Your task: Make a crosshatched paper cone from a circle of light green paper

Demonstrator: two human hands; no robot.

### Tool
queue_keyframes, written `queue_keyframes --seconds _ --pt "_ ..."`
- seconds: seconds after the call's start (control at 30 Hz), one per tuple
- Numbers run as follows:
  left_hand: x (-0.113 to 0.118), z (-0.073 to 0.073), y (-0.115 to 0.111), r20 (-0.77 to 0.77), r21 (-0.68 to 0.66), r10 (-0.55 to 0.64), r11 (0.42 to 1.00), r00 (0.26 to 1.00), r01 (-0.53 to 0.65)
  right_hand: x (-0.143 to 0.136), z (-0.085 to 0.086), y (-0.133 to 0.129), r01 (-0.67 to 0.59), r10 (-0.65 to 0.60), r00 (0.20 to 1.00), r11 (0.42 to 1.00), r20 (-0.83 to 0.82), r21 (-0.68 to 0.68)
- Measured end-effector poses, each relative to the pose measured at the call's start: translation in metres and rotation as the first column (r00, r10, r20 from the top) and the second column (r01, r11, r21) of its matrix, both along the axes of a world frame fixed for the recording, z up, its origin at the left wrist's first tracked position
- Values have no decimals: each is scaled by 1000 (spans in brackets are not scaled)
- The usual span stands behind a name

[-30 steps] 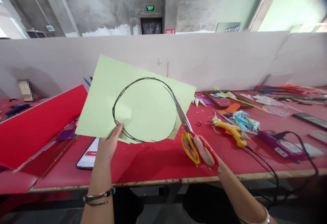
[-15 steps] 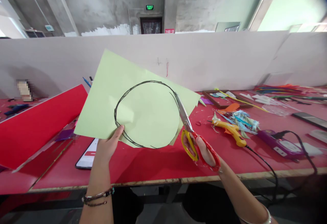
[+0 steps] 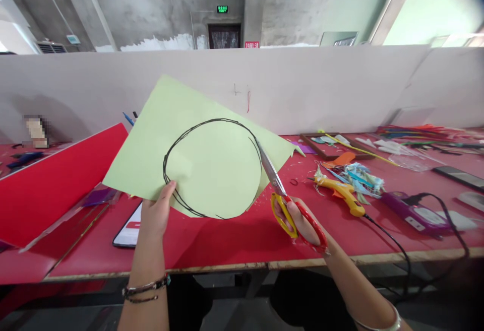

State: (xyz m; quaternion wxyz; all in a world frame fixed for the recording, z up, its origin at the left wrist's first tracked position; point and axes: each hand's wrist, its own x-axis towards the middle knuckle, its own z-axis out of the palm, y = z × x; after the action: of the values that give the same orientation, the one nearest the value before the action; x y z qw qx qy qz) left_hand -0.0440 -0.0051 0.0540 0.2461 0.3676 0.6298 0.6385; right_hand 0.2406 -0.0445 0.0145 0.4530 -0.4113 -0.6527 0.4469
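Note:
A sheet of light green paper (image 3: 212, 170) with a black circle drawn on it is held up over the red table. My left hand (image 3: 157, 210) pinches its lower left edge, thumb on the front and fingers hidden behind. In my right hand (image 3: 298, 217) is a pair of scissors (image 3: 272, 170) with one yellow and one red handle. Its blades lie along the right side of the circle, nearly closed, tips near the upper right of the outline. Below the blades the paper is cut along the line, and the outer strip hangs off to the right.
To the right lie a yellow glue gun (image 3: 340, 192), a purple power box (image 3: 416, 212) with a black cable, and blue and white tassels (image 3: 361, 177). A wooden tray (image 3: 336, 149) stands behind them. On the left are a red board (image 3: 56, 185) and a phone (image 3: 128, 227).
My left hand and the paper have shifted slightly left, and the sheet has turned a little. The scissors stay at the circle's right side, their handles slightly farther right.

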Motion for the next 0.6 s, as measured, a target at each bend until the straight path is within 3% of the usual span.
queue_keyframes --seconds 0.23,0.33,0.43,0.6 --pt "9 5 -4 -71 -71 -45 997 996 40 -1 -7 2 37 -39 999 999 -36 -34" --pt "9 6 -4 -84 -78 27 996 996 -33 2 -7 2 7 -8 1000 999 -15 -34" --pt "5 1 0 -79 7 60 998 995 -60 5 -7 1 -57 56 998 998 -28 -16" --pt "1 -4 3 -101 153 -5 988 995 20 7 -4 -2 -112 112 994 993 -14 44"
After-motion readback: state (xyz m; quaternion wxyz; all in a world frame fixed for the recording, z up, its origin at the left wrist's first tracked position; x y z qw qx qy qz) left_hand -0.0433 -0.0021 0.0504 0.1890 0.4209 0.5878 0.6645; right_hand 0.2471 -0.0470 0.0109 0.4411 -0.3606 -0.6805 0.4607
